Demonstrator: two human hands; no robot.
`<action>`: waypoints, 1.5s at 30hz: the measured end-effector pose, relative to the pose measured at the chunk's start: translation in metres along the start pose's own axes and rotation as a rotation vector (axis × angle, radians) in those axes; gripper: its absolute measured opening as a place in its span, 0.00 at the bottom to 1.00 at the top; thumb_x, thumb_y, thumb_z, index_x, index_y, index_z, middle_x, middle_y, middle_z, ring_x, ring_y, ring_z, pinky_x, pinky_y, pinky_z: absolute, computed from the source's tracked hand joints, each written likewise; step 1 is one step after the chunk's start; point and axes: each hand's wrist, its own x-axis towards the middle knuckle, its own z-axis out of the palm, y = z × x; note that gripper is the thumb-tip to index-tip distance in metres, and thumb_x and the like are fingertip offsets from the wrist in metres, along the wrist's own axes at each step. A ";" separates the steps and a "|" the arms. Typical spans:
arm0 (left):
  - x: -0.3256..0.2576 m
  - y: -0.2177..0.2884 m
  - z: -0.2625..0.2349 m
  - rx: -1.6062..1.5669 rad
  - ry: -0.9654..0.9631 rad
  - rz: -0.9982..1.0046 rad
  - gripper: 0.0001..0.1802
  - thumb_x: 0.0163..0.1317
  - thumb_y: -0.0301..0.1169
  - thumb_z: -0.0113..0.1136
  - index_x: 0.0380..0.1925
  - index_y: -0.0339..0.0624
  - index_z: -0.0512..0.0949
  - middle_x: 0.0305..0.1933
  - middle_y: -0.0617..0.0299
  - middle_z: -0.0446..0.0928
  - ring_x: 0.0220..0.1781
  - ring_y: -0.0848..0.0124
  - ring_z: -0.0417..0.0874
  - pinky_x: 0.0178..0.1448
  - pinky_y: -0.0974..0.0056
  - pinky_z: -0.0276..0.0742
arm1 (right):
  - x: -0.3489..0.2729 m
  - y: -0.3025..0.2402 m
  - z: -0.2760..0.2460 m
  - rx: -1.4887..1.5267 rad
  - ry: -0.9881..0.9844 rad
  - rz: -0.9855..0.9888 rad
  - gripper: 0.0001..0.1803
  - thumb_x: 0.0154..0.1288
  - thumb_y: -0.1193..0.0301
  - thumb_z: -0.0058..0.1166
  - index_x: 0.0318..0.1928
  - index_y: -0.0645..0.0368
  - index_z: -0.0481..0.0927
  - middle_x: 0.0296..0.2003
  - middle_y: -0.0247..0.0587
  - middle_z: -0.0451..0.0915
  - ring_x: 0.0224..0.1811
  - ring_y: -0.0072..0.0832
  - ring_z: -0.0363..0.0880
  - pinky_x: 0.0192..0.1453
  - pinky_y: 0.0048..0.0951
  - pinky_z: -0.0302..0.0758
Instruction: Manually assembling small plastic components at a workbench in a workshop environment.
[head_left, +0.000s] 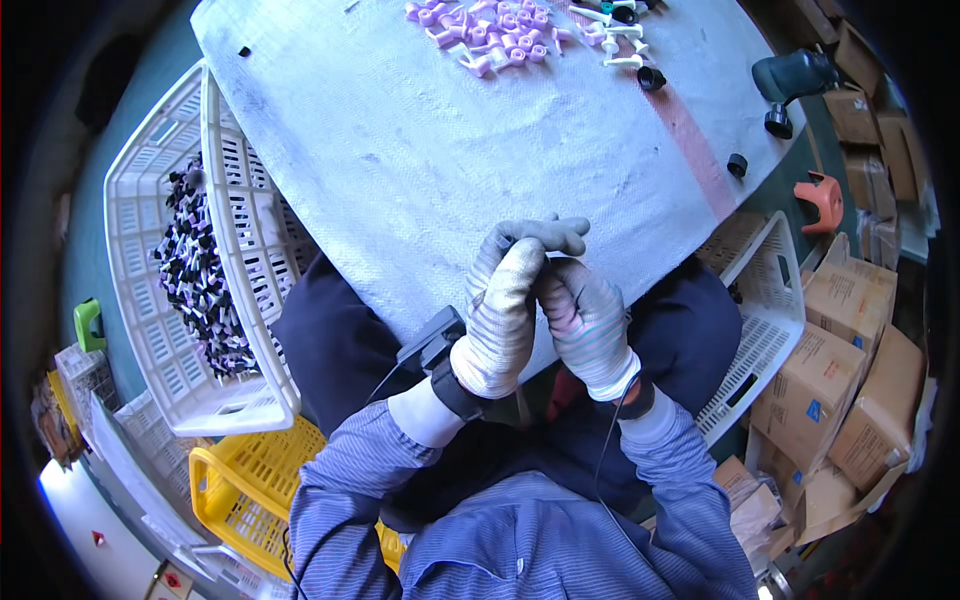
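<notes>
Small, close work

In the head view, our gloved left hand [500, 320] and right hand [590, 330] touch near the table [400, 180]. Our left fingers bend over to the right; our right fingers curl in. We cannot tell if they pinch anything. Pink bits [505, 35] sit in a heap at the table's far side. We seem to be mid-step, working something small by touch. Next, we likely need steady hands.

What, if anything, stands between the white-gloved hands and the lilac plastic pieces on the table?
Nothing visible: only the flat, pale woven table covering lies between the left hand, the right hand and the lilac plastic pieces.
</notes>
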 end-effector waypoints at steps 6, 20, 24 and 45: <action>0.007 0.005 -0.005 0.195 -0.127 0.017 0.16 0.71 0.42 0.51 0.42 0.39 0.75 0.48 0.47 0.80 0.67 0.51 0.72 0.72 0.51 0.62 | -0.006 0.016 0.000 0.342 -0.061 0.188 0.18 0.76 0.57 0.50 0.38 0.60 0.79 0.24 0.36 0.77 0.26 0.27 0.77 0.32 0.27 0.71; 0.002 -0.010 -0.013 0.103 -0.026 -0.204 0.20 0.73 0.46 0.48 0.51 0.42 0.74 0.48 0.47 0.81 0.57 0.55 0.80 0.61 0.52 0.76 | -0.002 0.029 -0.007 0.496 -0.230 0.325 0.17 0.77 0.58 0.48 0.38 0.60 0.76 0.24 0.30 0.72 0.27 0.18 0.69 0.32 0.24 0.68; 0.011 -0.006 -0.017 0.145 -0.004 -0.271 0.20 0.72 0.46 0.49 0.53 0.43 0.74 0.48 0.48 0.81 0.53 0.57 0.82 0.60 0.53 0.78 | -0.003 0.030 -0.007 0.445 -0.242 0.202 0.14 0.75 0.63 0.47 0.41 0.63 0.75 0.26 0.35 0.73 0.28 0.23 0.71 0.33 0.27 0.70; 0.007 -0.019 0.002 0.553 -0.159 -0.087 0.15 0.76 0.37 0.48 0.52 0.37 0.74 0.47 0.59 0.80 0.43 0.76 0.80 0.48 0.70 0.76 | -0.003 0.038 -0.026 -0.025 -0.043 0.136 0.12 0.69 0.65 0.53 0.47 0.59 0.79 0.38 0.53 0.83 0.40 0.49 0.84 0.44 0.42 0.79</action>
